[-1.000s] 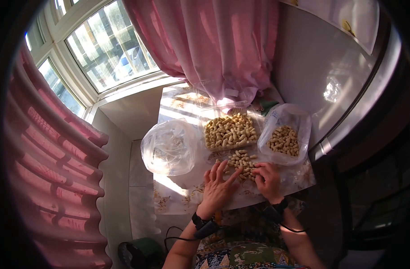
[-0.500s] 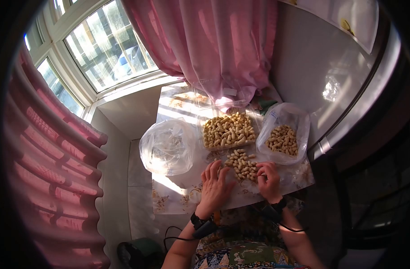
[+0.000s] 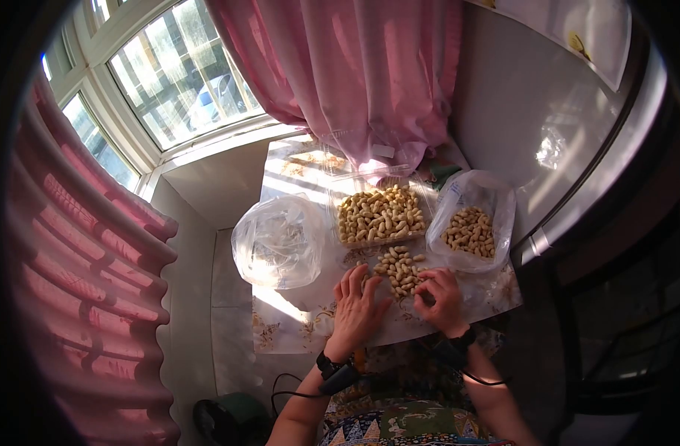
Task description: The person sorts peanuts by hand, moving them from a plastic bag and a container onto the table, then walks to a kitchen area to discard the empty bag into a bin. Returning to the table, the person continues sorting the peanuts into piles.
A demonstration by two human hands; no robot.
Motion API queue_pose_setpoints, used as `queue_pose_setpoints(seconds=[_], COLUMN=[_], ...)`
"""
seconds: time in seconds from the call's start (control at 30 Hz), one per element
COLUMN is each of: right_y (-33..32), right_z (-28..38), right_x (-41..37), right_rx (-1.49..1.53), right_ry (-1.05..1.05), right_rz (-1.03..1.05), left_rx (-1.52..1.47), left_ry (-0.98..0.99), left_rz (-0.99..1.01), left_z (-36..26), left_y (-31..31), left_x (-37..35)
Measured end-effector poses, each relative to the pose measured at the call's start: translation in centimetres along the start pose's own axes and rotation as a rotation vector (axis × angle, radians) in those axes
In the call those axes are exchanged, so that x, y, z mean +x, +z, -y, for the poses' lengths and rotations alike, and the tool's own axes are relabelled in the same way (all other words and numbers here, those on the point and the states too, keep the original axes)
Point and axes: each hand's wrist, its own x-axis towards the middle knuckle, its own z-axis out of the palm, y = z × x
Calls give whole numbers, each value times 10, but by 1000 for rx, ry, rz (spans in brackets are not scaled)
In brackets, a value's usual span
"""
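A small heap of unshelled peanuts (image 3: 398, 269) lies on the patterned tablecloth between my hands. My left hand (image 3: 357, 311) rests palm down at the heap's left edge, fingers spread and the index fingertip close to the nuts. At the right edge, my right hand (image 3: 441, 299) has its fingers curled in, thumb and fingertips drawn together beside the outermost peanuts; I cannot tell what is between them. Right behind the heap stands a clear plastic box (image 3: 384, 242) filled with peanuts. To its right, an open plastic bag (image 3: 505, 212) holds more peanuts.
A puffed-out clear plastic bag (image 3: 277, 241) stands on the left of the table. Pink curtain (image 3: 355, 82) hangs down to the table's back edge, by the box's raised clear lid. The window (image 3: 184, 74) is at the left, a grey wall (image 3: 518, 126) at the right.
My right hand has shifted left, in against the heap, with its fingers more curled. The heap's right side looks narrower. My left hand has barely moved.
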Motion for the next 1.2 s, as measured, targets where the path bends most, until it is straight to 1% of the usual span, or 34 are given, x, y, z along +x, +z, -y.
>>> queue_pose_setpoints(seconds=[0.07, 0.17, 0.9, 1.0, 1.1, 1.13, 1.2], right_y=[1, 1, -1, -4, -8, -13, -26], right_z=[3, 3, 5, 5, 8, 9, 13], right_x=[1, 2, 3, 3, 2, 6, 14], right_rx=[0, -25, -39, 4, 149, 137, 128], right_ry=[45, 70, 27, 43, 68, 64, 37], right_rz=[-25, -6, 34, 29, -63, -73, -214], left_rx=[-1, -2, -7, -14, -21, -12, -23], left_ry=[-2, -6, -9, -16, -18, -15, -8], left_rz=[1, 4, -28, -18, -12, -17, -21], left_z=[1, 1, 1, -2, -2, -1, -1], left_y=[0, 1, 2, -2, -1, -1, -2], left_x=[0, 0, -1, 1, 0, 1, 2])
